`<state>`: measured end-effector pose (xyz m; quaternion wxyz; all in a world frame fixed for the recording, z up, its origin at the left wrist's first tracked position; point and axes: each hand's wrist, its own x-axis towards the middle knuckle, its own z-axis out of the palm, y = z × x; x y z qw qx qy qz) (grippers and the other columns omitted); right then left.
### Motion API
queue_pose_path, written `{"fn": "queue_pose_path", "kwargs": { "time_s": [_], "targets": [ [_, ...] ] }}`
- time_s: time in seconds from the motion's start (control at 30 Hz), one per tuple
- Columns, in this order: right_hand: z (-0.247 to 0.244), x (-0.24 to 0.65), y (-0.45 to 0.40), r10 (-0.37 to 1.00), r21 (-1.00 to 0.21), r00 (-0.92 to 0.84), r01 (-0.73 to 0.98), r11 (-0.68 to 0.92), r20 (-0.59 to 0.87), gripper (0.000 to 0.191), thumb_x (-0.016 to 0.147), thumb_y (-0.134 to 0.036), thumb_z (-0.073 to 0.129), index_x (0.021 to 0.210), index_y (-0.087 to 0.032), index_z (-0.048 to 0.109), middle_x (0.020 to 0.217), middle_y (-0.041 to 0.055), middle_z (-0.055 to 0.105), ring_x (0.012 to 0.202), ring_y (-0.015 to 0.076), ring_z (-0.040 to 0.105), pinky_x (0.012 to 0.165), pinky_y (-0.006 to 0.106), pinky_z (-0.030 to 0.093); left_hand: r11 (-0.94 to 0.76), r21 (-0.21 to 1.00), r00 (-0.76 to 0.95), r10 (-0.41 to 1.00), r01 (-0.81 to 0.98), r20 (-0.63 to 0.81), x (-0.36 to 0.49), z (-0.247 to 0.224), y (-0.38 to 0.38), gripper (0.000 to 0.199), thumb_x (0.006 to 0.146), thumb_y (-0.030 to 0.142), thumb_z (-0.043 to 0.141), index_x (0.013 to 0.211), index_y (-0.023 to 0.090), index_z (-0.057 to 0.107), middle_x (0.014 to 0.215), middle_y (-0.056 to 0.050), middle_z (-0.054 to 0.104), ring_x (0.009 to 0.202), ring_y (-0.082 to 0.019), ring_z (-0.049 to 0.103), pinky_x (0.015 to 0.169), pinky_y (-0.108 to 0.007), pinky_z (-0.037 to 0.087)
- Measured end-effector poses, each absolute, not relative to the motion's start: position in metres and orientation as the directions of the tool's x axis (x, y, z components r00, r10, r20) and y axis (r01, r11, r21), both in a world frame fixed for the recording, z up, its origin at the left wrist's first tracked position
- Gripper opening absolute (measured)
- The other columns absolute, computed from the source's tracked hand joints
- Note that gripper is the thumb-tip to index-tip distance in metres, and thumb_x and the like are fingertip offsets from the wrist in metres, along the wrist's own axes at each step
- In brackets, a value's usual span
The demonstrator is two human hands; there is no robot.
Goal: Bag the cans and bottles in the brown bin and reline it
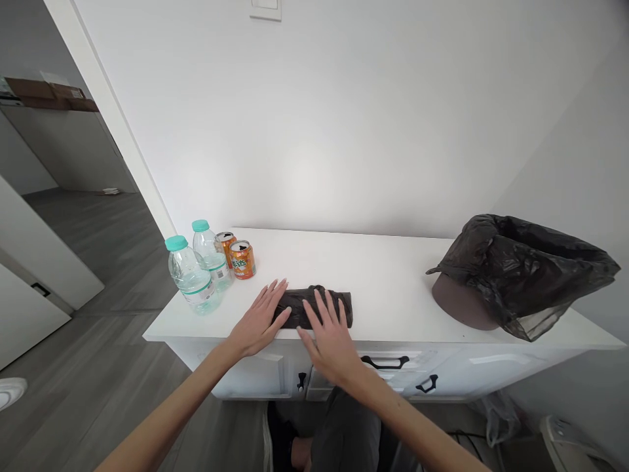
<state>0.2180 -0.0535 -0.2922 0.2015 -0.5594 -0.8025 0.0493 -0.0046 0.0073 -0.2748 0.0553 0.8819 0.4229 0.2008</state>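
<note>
Left hand (pixel 256 321) and right hand (pixel 330 344) spread over a black plastic roll (pixel 296 308)

In the head view, the roll lies lengthwise along the front edge of the white cabinet top (pixel 344 252), between the orange cans and the brown container (pixel 459 303); the left hand's fingers are extended and loose at its left end, the right hand's are fanned over its middle and right part; neither hand is clenched or grasping, and how firmly they press cannot be told.

The roll's place by the edge looks like the main weakness; an uneven push, or a pull towards the body, could roll it off the front; its film looks thin and wrinkled, so a fingertip dragging across it could snag, tear or loosen a layer.

To the left, the nearer bottle (pixel 199 288), the farther bottle (pixel 216 259), the front can (pixel 242 261) and the rear can (pixel 225 244) stand close together; they look light, so a sideways sweep of the left hand could topple one into the next, with the nearer bottle most exposed to the edge.

At the right, a black bag (pixel 533 262) drapes loosely over the container; a sleeve or forearm catching its overhang could drag both askew.
</note>
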Motion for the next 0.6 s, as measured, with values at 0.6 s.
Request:
{"fn": "queue_pose_path", "kwargs": {
  "time_s": [0.6],
  "targets": [
    [-0.306,0.227,-0.023,0.963,-0.290,-0.192,0.926,0.242,0.188,0.066,0.109,-0.058,0.021,0.163,-0.024,0.037,0.173,0.0101,0.021,0.161,0.0337,0.014,0.128,0.063,0.011,-0.427,0.504,0.238,0.887,0.751,0.396,-0.002,-0.278,0.006,0.055,0.109,0.051,0.031,0.155,0.022,0.037,0.165,-0.013,0.041,0.153,-0.027,0.040,0.125,-0.049,0.036]
  ]
}}
